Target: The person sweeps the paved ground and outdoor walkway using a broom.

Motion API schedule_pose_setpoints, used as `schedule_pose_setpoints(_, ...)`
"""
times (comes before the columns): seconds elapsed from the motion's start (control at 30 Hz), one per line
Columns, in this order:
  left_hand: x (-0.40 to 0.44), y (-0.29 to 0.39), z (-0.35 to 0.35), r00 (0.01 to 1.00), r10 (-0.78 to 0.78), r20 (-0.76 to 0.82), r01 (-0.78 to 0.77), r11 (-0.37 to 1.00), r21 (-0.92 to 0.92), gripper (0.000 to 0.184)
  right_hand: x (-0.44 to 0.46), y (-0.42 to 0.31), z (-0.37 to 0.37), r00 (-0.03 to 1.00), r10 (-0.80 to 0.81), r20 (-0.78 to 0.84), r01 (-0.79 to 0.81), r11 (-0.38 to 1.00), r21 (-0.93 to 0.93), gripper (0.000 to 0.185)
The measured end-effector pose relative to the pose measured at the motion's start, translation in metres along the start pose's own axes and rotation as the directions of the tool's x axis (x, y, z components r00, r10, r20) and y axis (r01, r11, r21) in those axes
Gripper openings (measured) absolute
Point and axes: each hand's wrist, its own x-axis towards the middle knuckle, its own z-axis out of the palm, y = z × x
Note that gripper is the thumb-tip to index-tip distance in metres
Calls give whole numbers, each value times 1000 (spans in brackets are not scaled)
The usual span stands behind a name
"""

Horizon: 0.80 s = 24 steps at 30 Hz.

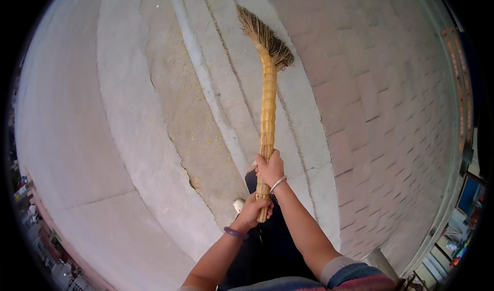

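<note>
A straw broom (268, 106) stretches away from me, its bound yellow handle ending in a darker fan of bristles over the pale paving strip. My right hand (270, 168), with a light bangle at the wrist, is wrapped round the handle. Lower down, near the handle's end, my left hand (253, 212) is closed on it too; a dark bracelet circles that wrist. Part of the handle is hidden by my fingers. Whether the bristles touch the ground I cannot tell.
Small yellow bits lie along a rough, dirty strip (188, 101) beside a raised pale kerb line (206, 80). Brick-patterned paving (375, 111) spreads to the right, smooth concrete (67, 137) to the left. Part of a light shoe (239, 204) shows by my left hand.
</note>
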Motion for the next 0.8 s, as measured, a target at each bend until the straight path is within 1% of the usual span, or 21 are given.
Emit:
schedule_pose_setpoints(0.03,24,27,9,999,-31,42,30,999,25,18,28,-16,-12,996,33,-81,-32,999,8,38)
schedule_pose_setpoints(0.07,47,57,18,998,-35,56,30,996,78,16,59,-31,-23,992,72,-101,-65,996,65,38)
schedule_pose_setpoints(0.1,65,88,30,999,-47,26,44,991,124,14,87,-42,-28,987,115,-115,-101,987,123,39)
schedule_pose_setpoints(0.13,84,107,30,999,-47,16,44,985,166,14,103,-49,-26,987,111,-117,-104,992,65,42)
schedule_pose_setpoints(0.17,78,117,38,997,-47,-57,56,986,157,15,108,-53,-21,988,107,-111,-106,994,7,44)
schedule_pose_setpoints(0.2,72,114,27,994,-22,-106,35,992,119,16,115,-55,-11,990,102,-99,-107,993,-47,46)
schedule_pose_setpoints(0.23,60,101,14,988,3,-155,11,996,89,16,114,-22,15,995,59,-84,-71,986,-150,48)
schedule_pose_setpoints(0.27,46,87,7,974,-4,-227,8,1000,18,15,113,7,44,997,3,-78,-21,971,-237,49)
schedule_pose_setpoints(0.3,31,72,1,954,-25,-300,6,998,-61,14,100,-7,52,994,82,77,-56,955,-291,53)
schedule_pose_setpoints(0.33,15,60,2,943,-40,-330,-16,986,-164,14,73,-19,55,954,182,238,-87,929,-360,57)
schedule_pose_setpoints(0.37,5,55,5,936,-41,-351,-54,965,-257,13,57,-13,68,930,161,332,-34,934,-356,57)
schedule_pose_setpoints(0.4,0,60,9,943,-11,-332,-86,957,-276,13,60,-14,79,903,118,413,33,940,-341,56)
schedule_pose_setpoints(0.43,-5,71,22,948,16,-319,-116,947,-298,13,64,-31,76,880,111,462,25,961,-277,53)
schedule_pose_setpoints(0.5,-14,93,46,938,49,-344,-117,977,-178,13,52,-61,67,822,99,561,-7,987,-163,48)
schedule_pose_setpoints(0.57,-11,105,52,971,55,-234,-94,983,-158,14,48,-94,48,908,37,418,-2,997,-83,37)
schedule_pose_setpoints(0.6,-4,115,53,983,56,-176,-80,988,-133,15,52,-114,37,933,67,355,-47,997,-64,35)
schedule_pose_setpoints(0.63,7,130,56,989,18,-145,-28,997,-72,16,63,-130,26,964,30,264,-33,999,6,34)
schedule_pose_setpoints(0.67,22,152,62,996,-26,-89,22,999,-37,16,78,-150,13,988,5,155,-4,1000,-6,33)
schedule_pose_setpoints(0.7,39,181,69,997,-65,-29,65,998,8,16,95,-176,3,997,45,63,-42,998,-45,32)
schedule_pose_setpoints(0.73,64,204,64,995,-90,44,90,996,12,15,126,-183,2,998,41,-45,-43,997,-63,32)
schedule_pose_setpoints(0.8,89,278,72,995,-101,-8,101,990,94,13,195,-193,21,992,122,-27,-119,988,97,33)
